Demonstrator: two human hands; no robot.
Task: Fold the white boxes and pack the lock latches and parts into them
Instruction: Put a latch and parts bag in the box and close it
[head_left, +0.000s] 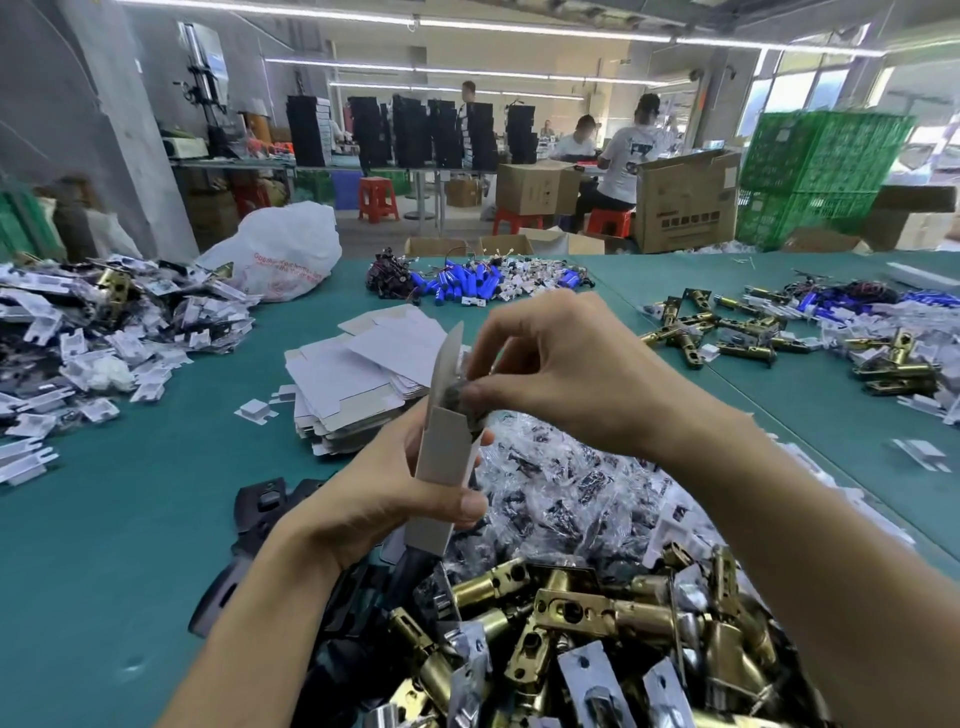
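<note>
My left hand (379, 499) grips a folded white box (444, 467), held upright with its top flap (448, 358) standing open. My right hand (561, 374) pinches a small dark bag of parts (460, 397) at the box's open mouth, partly inside it. A stack of flat white box blanks (358, 379) lies just beyond on the green table. Brass lock latches (587, 623) are heaped below my hands, and clear bags of dark screws (561, 483) lie under my right wrist.
Black plastic plates (260, 509) sit left of the latch heap. White folded inserts and bags (104, 332) pile at the left. Blue batteries (467, 283) lie at the far edge, more latches (727, 332) to the right. People work at benches behind, by green crates (821, 171).
</note>
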